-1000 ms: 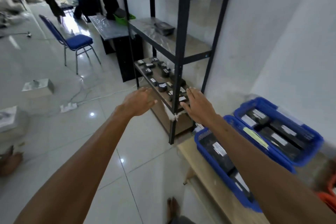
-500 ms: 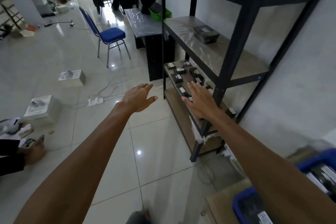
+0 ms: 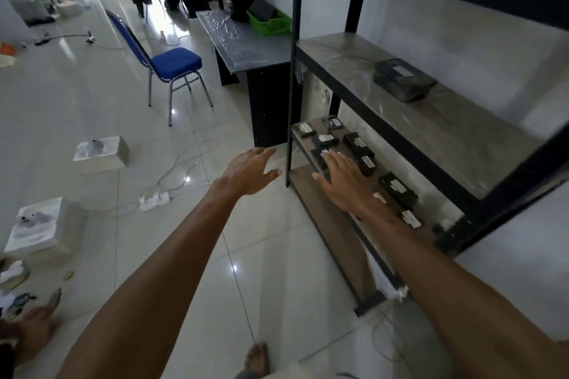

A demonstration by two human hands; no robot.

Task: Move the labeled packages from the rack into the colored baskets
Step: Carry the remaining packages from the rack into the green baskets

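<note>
Rack [image 3: 292,71] of black steel, against the wall. Small black labeled packages [image 3: 357,143] lie scattered on its lower shelf [image 3: 386,164]. One larger wrapped package [image 3: 403,80] sits on the shelf above. Right hand [image 3: 345,181] flat, fingers straight, over the near packages, grasping nothing; contact unclear. Left hand [image 3: 249,171] released, fingers spread, above the tiled floor [image 3: 277,255].

Lower shelf [image 3: 345,132]: open from the front, bounded by the black upright post [image 3: 292,71] at left and middle shelf [image 3: 431,132] overhead; labeled packages [image 3: 357,144] crowd it.
</note>
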